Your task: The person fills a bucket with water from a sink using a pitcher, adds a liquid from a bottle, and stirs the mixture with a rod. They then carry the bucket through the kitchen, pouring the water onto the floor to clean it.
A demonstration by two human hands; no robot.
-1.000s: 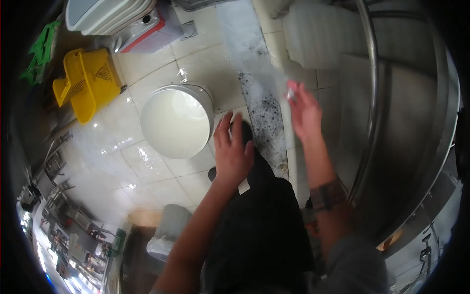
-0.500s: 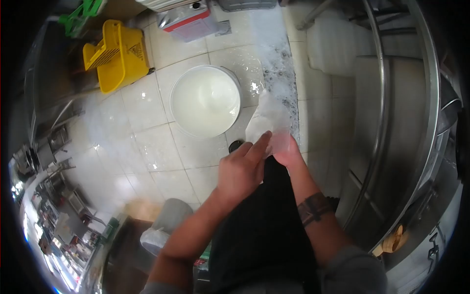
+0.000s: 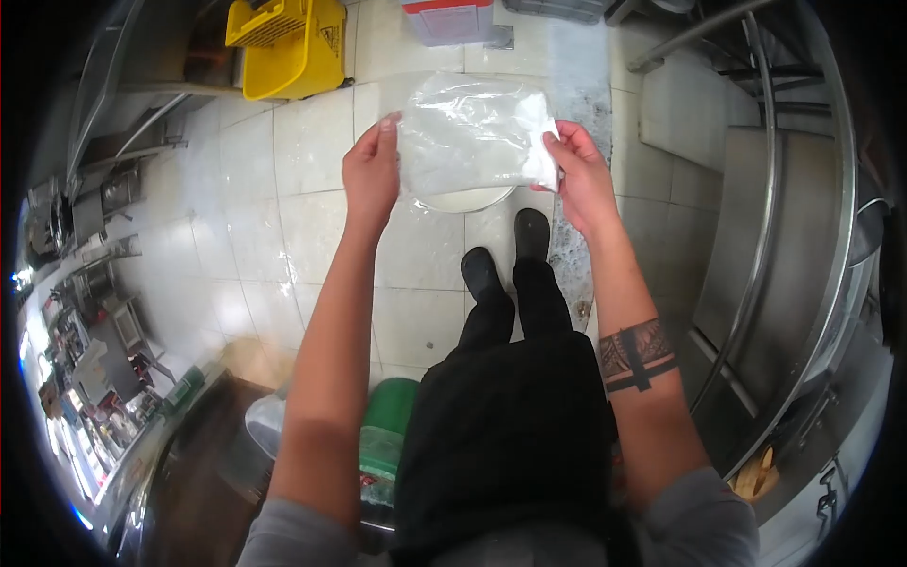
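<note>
I hold a clear plastic bag (image 3: pixel 472 137) stretched out flat in front of me at arm's length. My left hand (image 3: pixel 370 175) grips its left edge and my right hand (image 3: pixel 578 170) grips its right edge. Behind the bag, on the wet tiled floor, a white bucket (image 3: pixel 463 200) is mostly hidden; only its near rim shows below the bag. My two black shoes (image 3: pixel 510 250) stand just in front of the bucket.
A yellow mop bucket (image 3: pixel 288 42) stands at the back left, a red-and-white container (image 3: pixel 449 19) beside it. A large steel vessel with pipes (image 3: pixel 803 236) fills the right. A green-lidded bin (image 3: pixel 387 435) sits by my left leg; cluttered shelves (image 3: pixel 85 312) run along the left.
The view has risen and the bucket moved away under the bag. My hands, together over the bag half a second ago, have lifted it and spread apart, one at each edge.
</note>
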